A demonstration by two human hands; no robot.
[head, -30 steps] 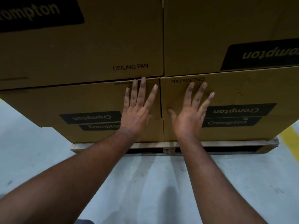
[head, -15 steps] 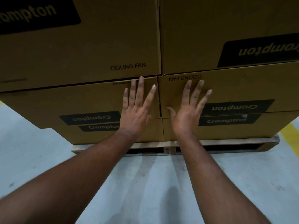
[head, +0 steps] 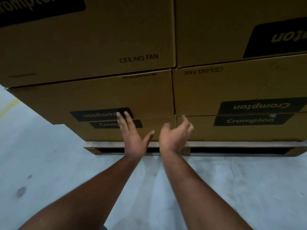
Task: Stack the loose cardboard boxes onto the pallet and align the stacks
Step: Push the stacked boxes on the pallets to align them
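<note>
Brown cardboard boxes printed "Crompton" and "CEILING FAN" stand in two side-by-side stacks on a wooden pallet (head: 232, 144). The left stack's middle box (head: 99, 95) and the right stack's middle box (head: 240, 85) meet at a narrow vertical seam. My left hand (head: 132, 135) hangs in front of the lowest left box, fingers straight, holding nothing. My right hand (head: 174, 136) is beside it, palm turned inward, fingers loosely bent, holding nothing. Both hands look blurred, and I cannot tell whether either touches the cardboard.
Grey concrete floor (head: 49, 163) spreads in front of the pallet and to its left. A faint yellow floor line (head: 10, 107) runs at the far left. The upper boxes (head: 83, 39) overhang toward me.
Both hands have come off the middle boxes and dropped lower, close together in front of the bottom row. The view has moved nearer to the stacks.
</note>
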